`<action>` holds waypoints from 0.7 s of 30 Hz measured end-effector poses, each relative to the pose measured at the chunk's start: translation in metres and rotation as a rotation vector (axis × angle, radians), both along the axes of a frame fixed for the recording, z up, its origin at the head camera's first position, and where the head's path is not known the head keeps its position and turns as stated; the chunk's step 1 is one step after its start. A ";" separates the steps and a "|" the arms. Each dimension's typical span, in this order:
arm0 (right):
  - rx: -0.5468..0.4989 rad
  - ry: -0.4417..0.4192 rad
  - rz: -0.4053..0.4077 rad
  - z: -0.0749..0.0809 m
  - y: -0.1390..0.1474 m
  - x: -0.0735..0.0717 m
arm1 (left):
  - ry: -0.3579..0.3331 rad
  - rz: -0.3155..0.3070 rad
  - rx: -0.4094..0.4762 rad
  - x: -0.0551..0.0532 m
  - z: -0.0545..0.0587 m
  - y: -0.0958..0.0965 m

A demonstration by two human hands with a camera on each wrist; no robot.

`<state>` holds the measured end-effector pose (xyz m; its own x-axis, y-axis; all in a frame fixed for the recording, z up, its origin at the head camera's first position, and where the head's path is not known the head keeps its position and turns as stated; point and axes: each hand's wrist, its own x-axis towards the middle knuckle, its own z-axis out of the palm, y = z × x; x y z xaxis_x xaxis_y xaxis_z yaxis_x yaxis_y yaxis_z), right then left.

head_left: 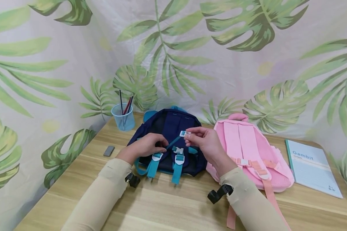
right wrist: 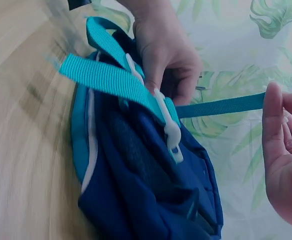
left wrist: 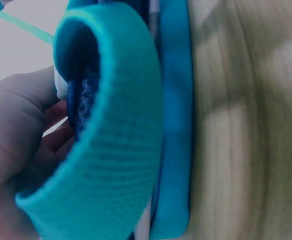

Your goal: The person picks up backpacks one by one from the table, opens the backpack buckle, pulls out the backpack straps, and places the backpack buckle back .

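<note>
Navy backpack (head_left: 173, 126), white buckle (head_left: 183, 133) pinched in right hand (head_left: 209, 144), teal strap (head_left: 173, 142) taut, left hand (head_left: 146, 144) curled at lower end, hold unclear, pink backpack (head_left: 250, 144) at three o'clock.

Navy backpack (head_left: 173, 123) — teal straps (head_left: 177, 172)

On the table (head_left: 167, 205), left of the left bag (head_left: 173, 123) are a block (head_left: 109, 150) and, farther back, a cup (head_left: 125, 123) with pens (head_left: 128, 105) in it, while right of that bag come the other bag (head_left: 238, 141), then a book (head_left: 313, 166).
</note>
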<state>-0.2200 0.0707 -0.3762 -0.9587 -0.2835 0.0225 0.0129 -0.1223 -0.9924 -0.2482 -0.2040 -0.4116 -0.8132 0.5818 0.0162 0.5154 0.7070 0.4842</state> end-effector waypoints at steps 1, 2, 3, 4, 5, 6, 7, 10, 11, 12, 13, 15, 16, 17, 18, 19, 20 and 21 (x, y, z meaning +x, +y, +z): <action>0.017 -0.003 -0.003 0.000 0.003 0.000 | -0.001 -0.003 0.000 0.000 0.000 0.000; 0.035 -0.003 -0.006 -0.001 0.006 0.000 | -0.001 -0.006 0.000 -0.001 -0.001 0.000; 0.053 -0.007 -0.009 -0.002 0.010 0.000 | -0.004 -0.007 0.001 -0.001 -0.001 0.000; 0.077 -0.007 -0.005 -0.002 0.013 0.000 | -0.007 -0.008 0.001 -0.001 -0.001 0.000; 0.102 -0.002 -0.001 -0.002 0.016 0.000 | -0.004 -0.010 0.001 -0.001 -0.001 -0.001; 0.124 0.005 0.005 -0.002 0.019 0.000 | -0.001 -0.010 0.000 -0.001 -0.002 -0.002; 0.157 0.011 0.010 -0.003 0.023 0.001 | -0.002 -0.010 0.002 0.000 -0.002 -0.002; 0.287 0.019 0.025 -0.004 0.033 0.001 | 0.005 -0.015 0.007 0.000 -0.003 -0.003; 0.339 0.022 0.028 -0.004 0.036 0.001 | 0.009 -0.019 0.010 0.000 -0.003 -0.004; 0.399 0.030 0.034 -0.005 0.039 0.001 | 0.011 -0.024 0.012 0.000 -0.003 -0.004; 0.470 0.044 0.042 -0.005 0.042 0.001 | 0.012 -0.029 0.013 0.000 -0.004 -0.004; 0.600 0.085 0.063 -0.007 0.046 0.002 | 0.016 -0.037 0.012 0.000 -0.004 -0.004; 0.666 0.117 0.075 -0.008 0.048 0.002 | 0.015 -0.039 0.011 0.000 -0.004 -0.004; 0.731 0.155 0.083 -0.008 0.049 0.002 | 0.015 -0.040 0.011 -0.001 -0.004 -0.003; 0.791 0.196 0.089 -0.009 0.050 0.002 | 0.014 -0.040 0.011 -0.001 -0.005 -0.003; 0.845 0.231 0.092 -0.010 0.050 0.002 | 0.013 -0.038 0.011 -0.001 -0.005 -0.003; 0.890 0.263 0.093 -0.011 0.050 0.002 | 0.010 -0.036 0.013 -0.001 -0.005 -0.002; 0.929 0.286 0.094 -0.011 0.050 0.003 | 0.007 -0.035 0.014 -0.001 -0.005 -0.002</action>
